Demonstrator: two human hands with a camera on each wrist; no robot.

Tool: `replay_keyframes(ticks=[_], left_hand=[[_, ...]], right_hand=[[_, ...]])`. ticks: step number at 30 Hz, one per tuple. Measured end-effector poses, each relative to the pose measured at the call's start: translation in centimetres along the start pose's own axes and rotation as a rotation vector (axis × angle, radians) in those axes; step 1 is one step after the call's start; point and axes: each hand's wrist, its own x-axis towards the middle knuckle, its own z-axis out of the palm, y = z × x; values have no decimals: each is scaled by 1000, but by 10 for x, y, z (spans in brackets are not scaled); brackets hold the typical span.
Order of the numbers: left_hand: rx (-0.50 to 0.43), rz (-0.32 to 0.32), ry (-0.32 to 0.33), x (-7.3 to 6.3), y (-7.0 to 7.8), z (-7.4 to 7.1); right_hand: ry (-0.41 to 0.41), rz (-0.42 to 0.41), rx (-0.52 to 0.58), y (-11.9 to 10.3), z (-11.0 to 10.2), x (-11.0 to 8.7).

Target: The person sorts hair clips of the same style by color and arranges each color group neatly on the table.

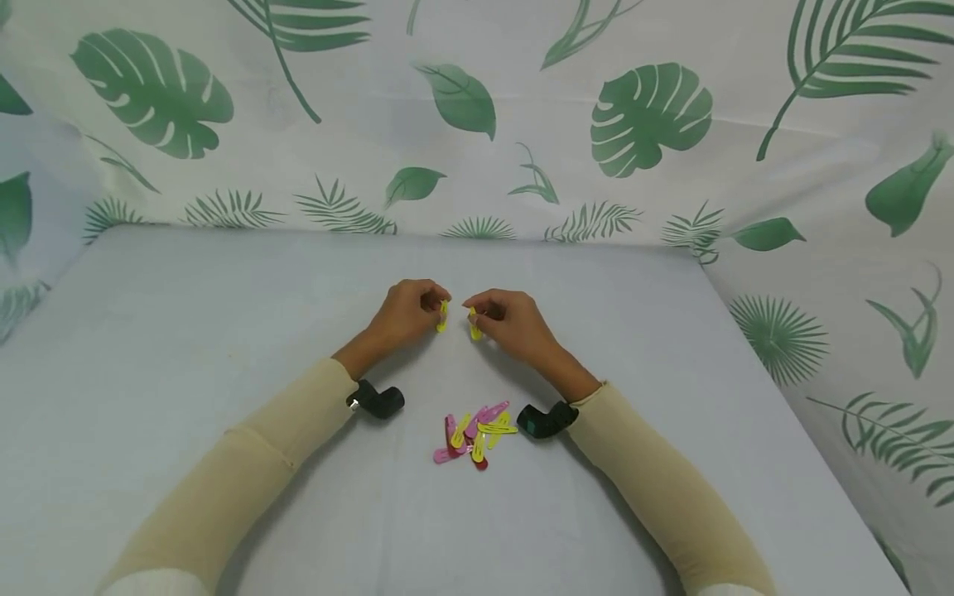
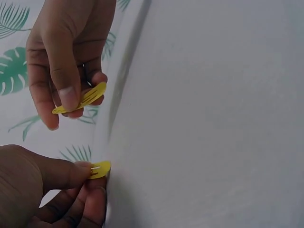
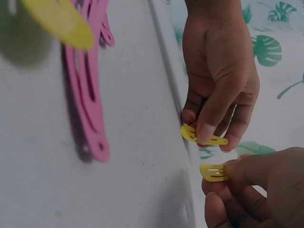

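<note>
Within left hand [image 1: 407, 313], pinched yellow clip [image 1: 443, 317], right hand [image 1: 516, 321] likewise

Backdrop: on my feed I saw white sheeting [image 1: 514, 50] rising behind the worktop [image 1: 633, 323] and at both its sides | Print: green leaves [image 1: 462, 99], palm fronds [image 1: 320, 22] and grassy sprigs [image 1: 561, 56] covered it | Surface: I noted pale, bluish white | Light: looked soft, shadows blurred
</note>
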Motion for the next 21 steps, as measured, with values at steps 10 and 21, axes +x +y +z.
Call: replay_keyframes(ticks=[10,21], left_hand=[[36,-58,-77,12,-5,-2],[74,-82,-132,11,-8,-5]], right_hand=[[-8,69,2,2,1,21],[-72,123,-36,6,9,31]])
